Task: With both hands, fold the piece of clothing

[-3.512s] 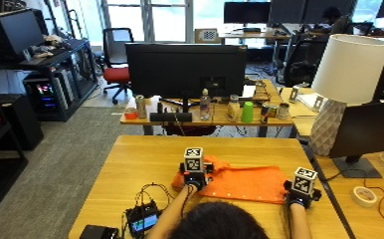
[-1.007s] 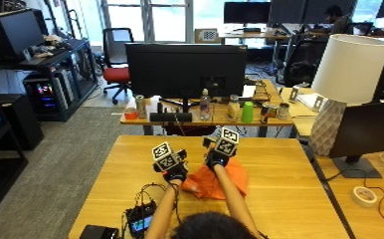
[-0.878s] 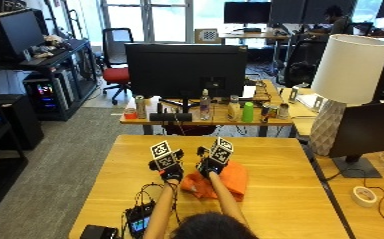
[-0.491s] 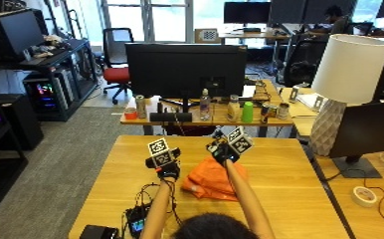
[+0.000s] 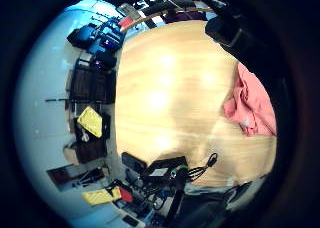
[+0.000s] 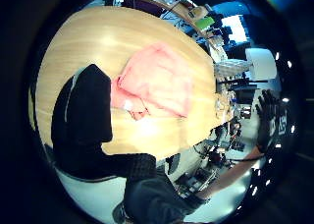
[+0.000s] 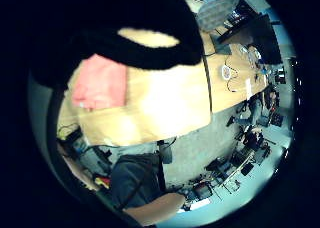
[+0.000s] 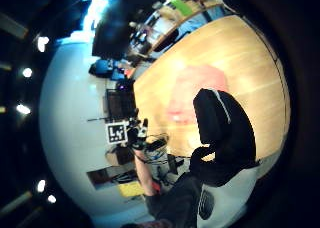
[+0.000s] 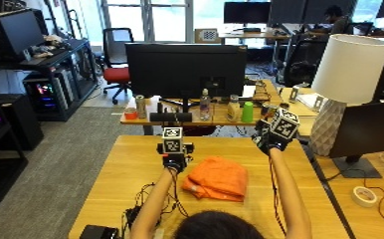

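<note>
An orange garment (image 9: pixel 216 179) lies folded in a rumpled bundle on a wooden table (image 9: pixel 112 189), in front of the person. The left hand (image 9: pixel 174 160) hovers just beside it; its fingers cannot be made out. The right hand (image 9: pixel 269 135) is raised well above the table, fingers spread, holding nothing.

The wooden surface (image 9: pixel 112 184) carries a folded orange garment (image 9: pixel 217 178) at centre and black cables (image 9: pixel 139 211) at seven o'clock.
</note>
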Demonstrator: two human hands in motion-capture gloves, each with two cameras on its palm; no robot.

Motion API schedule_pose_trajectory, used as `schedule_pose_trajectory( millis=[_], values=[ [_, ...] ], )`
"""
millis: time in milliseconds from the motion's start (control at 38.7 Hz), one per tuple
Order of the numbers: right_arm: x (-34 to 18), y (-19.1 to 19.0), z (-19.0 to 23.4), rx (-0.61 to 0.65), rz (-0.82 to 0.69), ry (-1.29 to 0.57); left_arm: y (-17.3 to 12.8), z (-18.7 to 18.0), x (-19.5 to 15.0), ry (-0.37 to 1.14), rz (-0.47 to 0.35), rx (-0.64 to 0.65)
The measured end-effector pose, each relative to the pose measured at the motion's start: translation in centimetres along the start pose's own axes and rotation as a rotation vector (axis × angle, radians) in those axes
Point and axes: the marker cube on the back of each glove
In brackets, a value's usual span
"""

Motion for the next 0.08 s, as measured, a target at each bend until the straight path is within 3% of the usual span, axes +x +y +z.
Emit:
schedule_pose_trajectory(
  millis=[77],
  values=[
    [0.98,-0.48,0.55,-0.012,0.021,0.011,-0.06,-0.05,0.38,-0.016,0.009,0.004]
  ],
)
